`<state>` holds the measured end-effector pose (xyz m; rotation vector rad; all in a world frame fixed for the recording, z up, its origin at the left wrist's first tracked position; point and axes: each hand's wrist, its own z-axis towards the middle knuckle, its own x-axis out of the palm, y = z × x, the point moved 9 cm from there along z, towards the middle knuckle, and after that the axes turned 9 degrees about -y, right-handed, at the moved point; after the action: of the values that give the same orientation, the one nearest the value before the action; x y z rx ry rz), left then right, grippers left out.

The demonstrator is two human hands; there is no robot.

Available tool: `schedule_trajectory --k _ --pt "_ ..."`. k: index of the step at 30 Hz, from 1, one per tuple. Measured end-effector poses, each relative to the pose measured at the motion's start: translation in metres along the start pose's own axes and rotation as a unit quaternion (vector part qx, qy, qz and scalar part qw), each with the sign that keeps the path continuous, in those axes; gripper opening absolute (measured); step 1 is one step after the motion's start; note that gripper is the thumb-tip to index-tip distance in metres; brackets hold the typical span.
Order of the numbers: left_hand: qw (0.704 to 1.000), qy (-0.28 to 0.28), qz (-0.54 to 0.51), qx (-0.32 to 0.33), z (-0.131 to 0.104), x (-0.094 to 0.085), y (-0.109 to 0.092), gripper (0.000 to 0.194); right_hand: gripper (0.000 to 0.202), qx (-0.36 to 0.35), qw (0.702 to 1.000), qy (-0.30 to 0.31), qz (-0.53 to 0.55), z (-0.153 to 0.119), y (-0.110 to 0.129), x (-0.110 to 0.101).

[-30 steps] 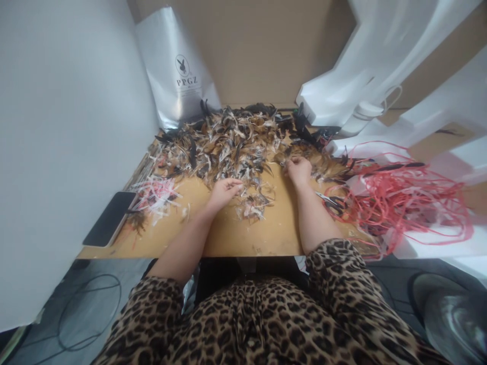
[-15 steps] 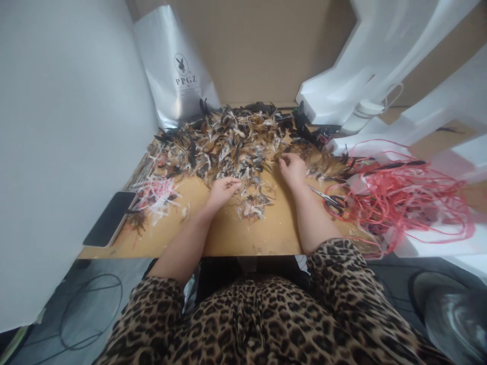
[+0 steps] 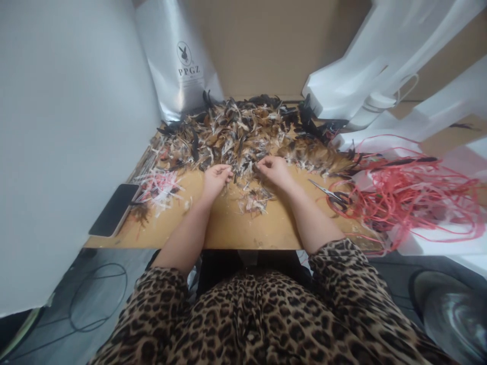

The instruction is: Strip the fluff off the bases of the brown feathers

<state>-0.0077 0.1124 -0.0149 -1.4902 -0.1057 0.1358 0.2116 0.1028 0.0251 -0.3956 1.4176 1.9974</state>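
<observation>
A heap of brown, black and white feathers (image 3: 228, 126) covers the far part of the wooden table. At its near edge my left hand (image 3: 216, 178) is closed in a pinch; whatever lies between the fingertips is too small to tell. Across from it, my right hand (image 3: 274, 170) also pinches, its fingertips against the front of the heap. Feathers behind the fingers blend with anything held there. Below and between the hands lies a small clump of feather scraps (image 3: 254, 201). To the right of the heap, brown feathers (image 3: 321, 154) lie in a fluffy row.
Open scissors (image 3: 333, 194) lie right of my right forearm, beside a tangle of pink string (image 3: 414, 197). On the left are a phone (image 3: 114, 210) and a pile of white and pink strips (image 3: 162, 186). A silver bag (image 3: 178, 66) stands behind; a white bottle (image 3: 371, 109) is at back right.
My right hand has moved left, from the brown feathers to the front of the heap, closer to my left hand. My left hand has shifted slightly left and away from me. The view has tilted slightly.
</observation>
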Motion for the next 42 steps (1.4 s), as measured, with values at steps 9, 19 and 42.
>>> schedule_trajectory --k 9,19,42 --pt "1.000 -0.012 -0.006 0.025 0.005 -0.007 0.000 0.028 0.020 0.021 0.999 0.024 0.044 -0.004 0.008 0.025" --pt "1.000 -0.013 -0.010 0.016 0.005 -0.008 -0.001 0.028 0.018 0.032 0.999 0.005 -0.007 0.009 0.012 0.031" --pt "1.000 0.021 -0.017 -0.008 0.004 -0.006 -0.007 0.025 0.023 0.035 0.990 0.027 0.135 0.012 0.053 0.051"
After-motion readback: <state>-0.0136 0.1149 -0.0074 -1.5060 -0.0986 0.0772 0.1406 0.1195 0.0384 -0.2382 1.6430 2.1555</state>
